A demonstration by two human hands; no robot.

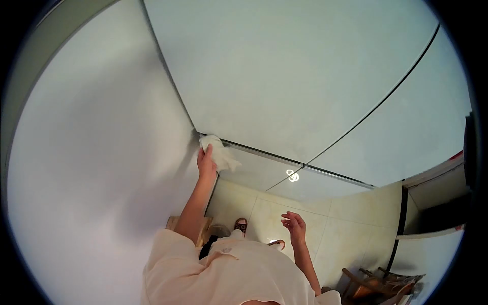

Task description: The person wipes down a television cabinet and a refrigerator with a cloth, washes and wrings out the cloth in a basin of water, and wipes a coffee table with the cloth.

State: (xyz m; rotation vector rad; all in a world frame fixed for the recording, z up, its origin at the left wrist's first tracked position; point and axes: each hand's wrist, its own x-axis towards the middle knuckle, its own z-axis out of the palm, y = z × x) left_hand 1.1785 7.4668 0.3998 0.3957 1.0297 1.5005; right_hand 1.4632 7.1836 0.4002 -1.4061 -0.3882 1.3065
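My left hand (206, 161) is closed on a white cloth (218, 153). It presses the cloth to the left end of a dark horizontal gap (264, 153) between large pale glossy panels (305, 81), close to the corner with the white wall. A loose end of the cloth hangs out to the right of the hand. My right hand (295, 227) hangs in the air over the floor, fingers loosely bent and apart, holding nothing.
A white wall (81, 127) rises close on the left. Pale floor tiles (325, 213) lie below, with my sandalled foot (241, 225) on them. Brown wooden furniture (381, 287) stands at lower right, below an open shelf (437, 195). A wooden piece (203, 231) sits beside my left arm.
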